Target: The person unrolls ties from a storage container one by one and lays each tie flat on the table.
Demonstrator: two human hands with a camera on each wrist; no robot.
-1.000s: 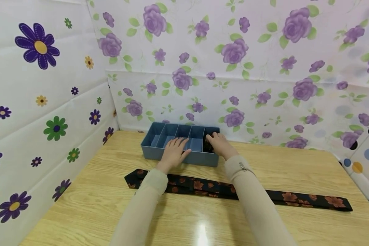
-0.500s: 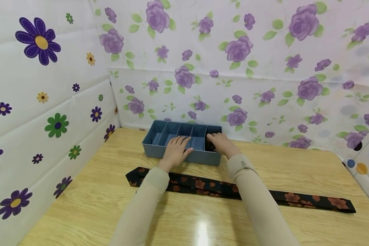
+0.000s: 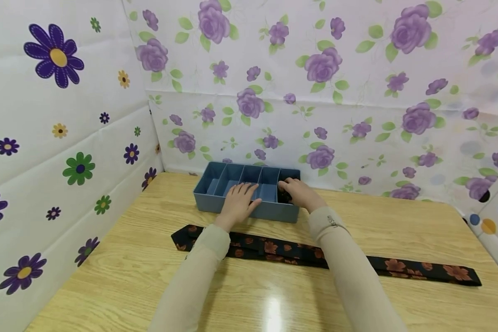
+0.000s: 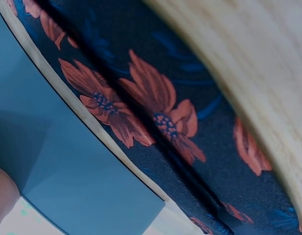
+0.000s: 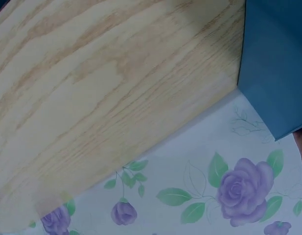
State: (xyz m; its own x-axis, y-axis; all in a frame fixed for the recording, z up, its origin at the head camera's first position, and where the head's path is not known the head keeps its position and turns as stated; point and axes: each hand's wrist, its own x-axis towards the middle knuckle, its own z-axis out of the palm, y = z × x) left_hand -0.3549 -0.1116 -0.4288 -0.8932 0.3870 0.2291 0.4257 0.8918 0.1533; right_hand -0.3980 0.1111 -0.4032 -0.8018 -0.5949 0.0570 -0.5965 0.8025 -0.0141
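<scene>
Holds the left hand (image 3: 237, 203) spread-fingered over a blue organizer box (image 3: 274, 212); reaches with the right hand (image 3: 300, 193) into the end compartment (image 3: 291, 174), to a dark bundle (image 3: 284, 197) at its fingertips, cannot tell whether pinching. Shows, wristward of the fingers, a flat floral necktie (image 3: 282, 251), blue-sprigged only in the left wrist view.

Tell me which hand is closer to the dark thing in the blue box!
Right. The right hand reaches into the end compartment where the dark thing is; the left hand is farther away, around the middle of the blue box.
</scene>
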